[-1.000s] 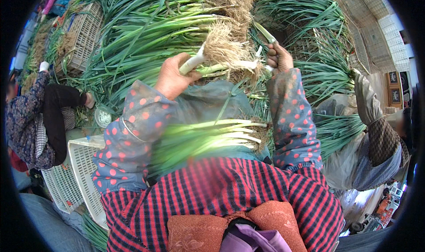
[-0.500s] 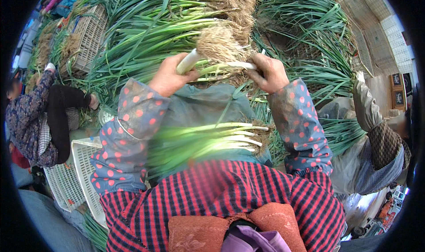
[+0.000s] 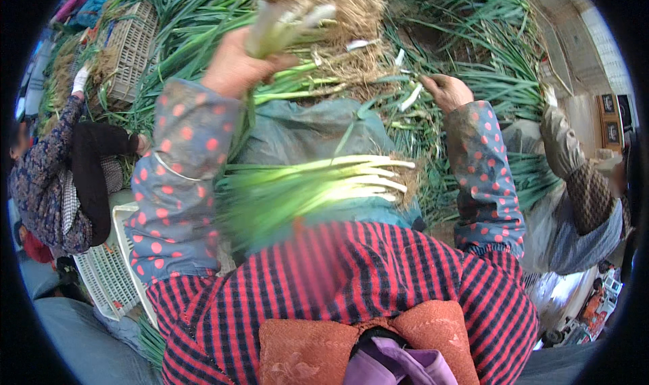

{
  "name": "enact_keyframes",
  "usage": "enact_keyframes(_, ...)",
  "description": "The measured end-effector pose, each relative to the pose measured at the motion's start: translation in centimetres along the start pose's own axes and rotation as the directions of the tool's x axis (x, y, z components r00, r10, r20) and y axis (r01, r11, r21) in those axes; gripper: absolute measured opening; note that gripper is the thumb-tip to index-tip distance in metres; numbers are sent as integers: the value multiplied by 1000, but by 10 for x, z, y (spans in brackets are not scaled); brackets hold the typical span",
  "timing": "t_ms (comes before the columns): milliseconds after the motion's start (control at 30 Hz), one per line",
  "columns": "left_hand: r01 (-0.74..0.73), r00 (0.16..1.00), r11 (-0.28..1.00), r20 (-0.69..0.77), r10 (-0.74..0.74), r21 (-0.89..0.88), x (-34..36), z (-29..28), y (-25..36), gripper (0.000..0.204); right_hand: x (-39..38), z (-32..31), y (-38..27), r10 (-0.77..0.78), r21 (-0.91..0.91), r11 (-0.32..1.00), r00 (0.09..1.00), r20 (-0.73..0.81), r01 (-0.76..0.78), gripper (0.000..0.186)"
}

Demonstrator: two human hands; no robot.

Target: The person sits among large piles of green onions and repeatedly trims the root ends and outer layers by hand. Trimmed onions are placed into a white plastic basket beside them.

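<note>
Drawn farther apart, left hand (image 3: 236, 62) clasps blurred stalks (image 3: 272, 35); right hand (image 3: 447, 91) curls inward, whether pinching anything I cannot tell.

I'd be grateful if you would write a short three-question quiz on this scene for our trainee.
1. True or false: the left hand is empty.
2. Multiple choice: the white ends of the bundle on the blue-green sheet point toward the picture's
A left
B right
C lower edge
3. Short answer: what pattern marks the wearer's grey sleeves?

Key:
1. False; it grips pale stalks.
2. B
3. Pinkish-red dots.
</note>
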State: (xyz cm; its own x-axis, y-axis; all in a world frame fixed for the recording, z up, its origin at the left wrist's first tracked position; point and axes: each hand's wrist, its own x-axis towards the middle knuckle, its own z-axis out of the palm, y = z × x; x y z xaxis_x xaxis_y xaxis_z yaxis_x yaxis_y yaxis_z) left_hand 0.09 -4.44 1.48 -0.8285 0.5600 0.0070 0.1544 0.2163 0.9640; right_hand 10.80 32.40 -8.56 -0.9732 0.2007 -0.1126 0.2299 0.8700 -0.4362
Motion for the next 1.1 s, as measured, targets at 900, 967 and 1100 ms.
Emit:
enact_keyframes(900,-384,502,383,-158,850,840,-92,-82,176,24,38,18,25,137,247,967,944,-301,-62,34)
enact_keyframes(967,-340,502,43,142,853,940,-84,-50,173,24,29,14,1,-89,-175,985,895,-438,12,35)
enact_keyframes(1100,-128,780,-117,173,601,985,-72,41,113,16,22,20,-55,-369,-59,927,872,-322,371,27)
